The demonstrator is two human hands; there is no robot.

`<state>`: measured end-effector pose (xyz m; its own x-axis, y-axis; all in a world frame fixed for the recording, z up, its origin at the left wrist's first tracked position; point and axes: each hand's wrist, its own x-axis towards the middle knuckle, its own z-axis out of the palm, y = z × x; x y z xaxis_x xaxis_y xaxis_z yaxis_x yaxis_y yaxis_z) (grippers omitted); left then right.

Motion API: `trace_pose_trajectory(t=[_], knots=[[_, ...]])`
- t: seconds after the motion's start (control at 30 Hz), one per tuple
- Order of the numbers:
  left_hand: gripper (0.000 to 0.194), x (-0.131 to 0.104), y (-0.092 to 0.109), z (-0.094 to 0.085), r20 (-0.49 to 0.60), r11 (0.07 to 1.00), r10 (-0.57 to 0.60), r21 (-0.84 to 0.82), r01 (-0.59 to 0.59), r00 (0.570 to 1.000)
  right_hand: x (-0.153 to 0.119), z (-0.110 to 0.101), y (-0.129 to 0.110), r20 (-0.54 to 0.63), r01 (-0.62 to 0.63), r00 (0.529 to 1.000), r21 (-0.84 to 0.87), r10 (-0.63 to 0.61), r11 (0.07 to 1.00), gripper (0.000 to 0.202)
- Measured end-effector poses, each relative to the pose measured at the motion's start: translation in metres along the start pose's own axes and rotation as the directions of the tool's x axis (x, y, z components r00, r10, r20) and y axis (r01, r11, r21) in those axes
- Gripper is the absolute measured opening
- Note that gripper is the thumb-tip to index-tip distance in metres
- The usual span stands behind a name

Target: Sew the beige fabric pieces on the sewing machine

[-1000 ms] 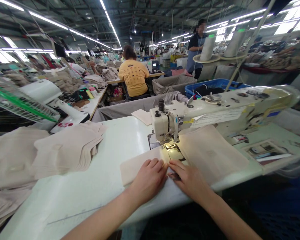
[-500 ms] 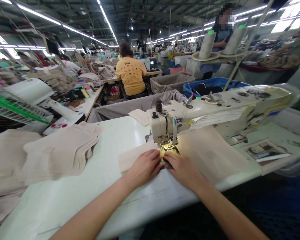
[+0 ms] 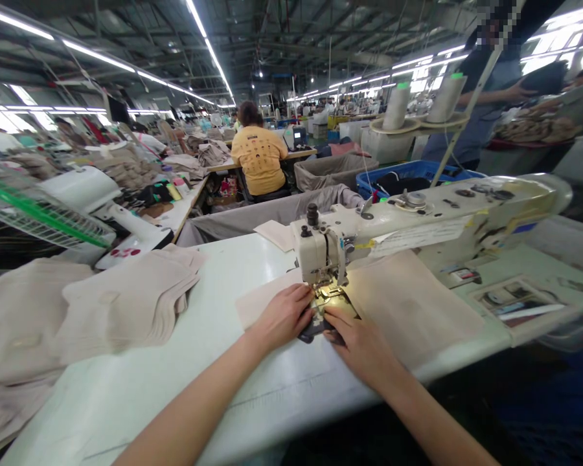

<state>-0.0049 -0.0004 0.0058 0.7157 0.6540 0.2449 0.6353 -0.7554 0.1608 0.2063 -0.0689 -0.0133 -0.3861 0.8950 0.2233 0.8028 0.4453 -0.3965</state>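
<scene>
My left hand (image 3: 284, 315) lies at the left of the needle area of a white sewing machine (image 3: 319, 249), fingers bent and close together at the edge of a beige fabric piece (image 3: 255, 299). My right hand (image 3: 362, 340) is at the front right of the lit metal needle plate (image 3: 339, 299). Its fingers curl at the plate's edge, and what they grip, if anything, is hidden. Between both hands a dark part (image 3: 313, 330) shows at the front of the plate. A larger beige fabric piece (image 3: 408, 304) lies flat under the machine arm.
Stacked beige fabric pieces (image 3: 131, 298) lie on the left of the pale table (image 3: 175, 382). Behind them stands a white lamp-like device (image 3: 85, 191). Thread cones (image 3: 397, 107) and a blue crate (image 3: 383, 178) are beyond the machine. A person in yellow (image 3: 259, 155) sits ahead.
My right hand has moved slightly right and toward me, away from my left hand, exposing the dark part between them. The view has tilted up a little. A standing person at right has moved rightward.
</scene>
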Motion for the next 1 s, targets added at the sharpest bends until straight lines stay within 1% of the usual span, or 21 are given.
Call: trace_pose_trajectory(t=[0.17, 0.27, 0.5, 0.57, 0.63, 0.73, 0.8, 0.83, 0.87, 0.93, 0.97, 1.0], knots=[[0.031, -0.003, 0.000, 0.006, -0.065, 1.000, 0.000, -0.021, -0.002, 0.998, -0.003, 0.008, 0.001, -0.021, 0.007, 1.000, -0.037, -0.008, 0.999, 0.037], [0.031, -0.004, 0.000, 0.008, -0.071, 1.000, 0.000, -0.018, -0.001, 0.997, -0.003, 0.007, 0.001, -0.028, 0.014, 0.999, -0.046, -0.016, 0.999, 0.036], [0.035, -0.003, -0.002, 0.010, -0.077, 0.999, -0.049, -0.005, 0.049, 0.996, -0.003, 0.006, 0.000, -0.032, 0.018, 0.999, -0.050, -0.020, 0.999, 0.036], [0.036, -0.006, 0.003, 0.011, -0.071, 0.998, -0.070, 0.001, 0.070, 0.995, -0.004, 0.007, 0.000, -0.040, 0.000, 0.999, -0.062, -0.002, 0.998, 0.034], [0.039, -0.013, 0.013, 0.010, -0.058, 0.994, -0.110, 0.021, 0.111, 0.992, -0.005, 0.008, 0.001, -0.088, -0.056, 0.995, -0.077, 0.049, 0.996, 0.029], [0.042, -0.028, 0.034, 0.003, -0.008, 0.983, -0.173, 0.061, 0.174, 0.985, -0.008, 0.011, 0.005, -0.185, -0.132, 0.976, -0.075, 0.116, 0.988, 0.024], [0.039, -0.036, 0.044, -0.005, 0.039, 0.981, -0.186, 0.058, 0.184, 0.982, -0.010, 0.012, 0.007, -0.212, -0.135, 0.970, -0.068, 0.118, 0.989, 0.023], [0.037, -0.039, 0.046, -0.009, 0.060, 0.984, -0.178, 0.032, 0.176, 0.982, -0.010, 0.013, 0.007, -0.215, -0.128, 0.970, -0.067, 0.111, 0.990, 0.023], [0.035, -0.040, 0.046, -0.014, 0.077, 0.987, -0.159, -0.010, 0.160, 0.984, -0.011, 0.013, 0.008, -0.215, -0.121, 0.971, -0.066, 0.104, 0.990, 0.023], [0.036, -0.041, 0.039, -0.022, 0.099, 0.989, -0.112, -0.087, 0.120, 0.989, -0.011, 0.012, 0.009, -0.226, -0.114, 0.969, -0.057, 0.098, 0.992, 0.024], [0.036, -0.040, 0.034, -0.026, 0.108, 0.989, -0.107, -0.087, 0.117, 0.988, -0.011, 0.011, 0.009, -0.243, -0.114, 0.965, -0.043, 0.100, 0.993, 0.025], [0.033, -0.039, 0.029, -0.028, 0.121, 0.989, -0.136, -0.043, 0.142, 0.983, -0.012, 0.010, 0.010, -0.267, -0.116, 0.958, -0.023, 0.106, 0.993, 0.027]])
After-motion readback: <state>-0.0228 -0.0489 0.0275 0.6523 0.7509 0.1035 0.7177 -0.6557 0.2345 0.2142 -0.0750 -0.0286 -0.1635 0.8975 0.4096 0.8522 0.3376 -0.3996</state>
